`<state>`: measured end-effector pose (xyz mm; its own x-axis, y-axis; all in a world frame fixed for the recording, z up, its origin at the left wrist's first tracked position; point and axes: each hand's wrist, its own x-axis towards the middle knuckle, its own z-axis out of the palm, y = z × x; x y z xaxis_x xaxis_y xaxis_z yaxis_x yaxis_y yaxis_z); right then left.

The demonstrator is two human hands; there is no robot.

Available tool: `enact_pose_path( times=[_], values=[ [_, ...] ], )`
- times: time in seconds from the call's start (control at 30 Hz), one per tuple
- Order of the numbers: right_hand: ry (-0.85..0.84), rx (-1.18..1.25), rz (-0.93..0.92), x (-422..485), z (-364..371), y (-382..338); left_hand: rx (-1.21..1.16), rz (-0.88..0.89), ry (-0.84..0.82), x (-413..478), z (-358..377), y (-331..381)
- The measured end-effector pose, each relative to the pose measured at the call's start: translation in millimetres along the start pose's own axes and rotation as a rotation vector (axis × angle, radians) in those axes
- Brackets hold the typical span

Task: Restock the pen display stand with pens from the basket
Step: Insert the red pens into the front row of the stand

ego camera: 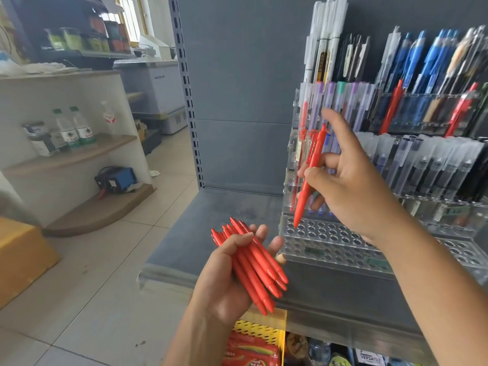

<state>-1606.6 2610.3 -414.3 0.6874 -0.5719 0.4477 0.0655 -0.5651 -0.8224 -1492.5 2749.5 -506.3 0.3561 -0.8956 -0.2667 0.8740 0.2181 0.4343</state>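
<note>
The right hand [351,186] pinches one slim red plastic pen [309,180] in narrow fingers, tip down over the near-left holes of the clear acrylic pen display stand [330,237]. The left hand [224,278] curls round a loose bundle of matching red pens [254,262]. If the tip comes in slanted it may skid off the hole's rim, and the bundle could slide out. Capped pens [427,165] crowd the far tiers just behind the knuckles. The yellow perforated basket [260,330] sits below the grey shelf [211,233].

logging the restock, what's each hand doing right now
Left hand: holding a bundle of red pens.
Right hand: pinching a single red pen, tip at the display stand.
</note>
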Motion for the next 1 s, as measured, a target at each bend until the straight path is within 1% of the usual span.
enact_pose_path(
  times=[0.17,0.33,0.57,0.73,1.0],
  values=[
    [0.057,-0.206,-0.103,-2,4,9,-0.002,0.003,-0.020,0,-2,0],
    [0.048,-0.314,-0.080,-4,16,22,-0.010,0.013,-0.025,0,-2,0],
    [0.114,-0.338,-0.089,-4,21,34,-0.016,0.019,-0.040,0,-4,0],
    [0.186,-0.276,-0.140,-4,19,34,-0.014,0.016,-0.045,-1,-5,0],
    [0.092,-0.444,-0.132,-7,27,45,-0.012,0.024,-0.045,-1,-5,-1]
  ],
)
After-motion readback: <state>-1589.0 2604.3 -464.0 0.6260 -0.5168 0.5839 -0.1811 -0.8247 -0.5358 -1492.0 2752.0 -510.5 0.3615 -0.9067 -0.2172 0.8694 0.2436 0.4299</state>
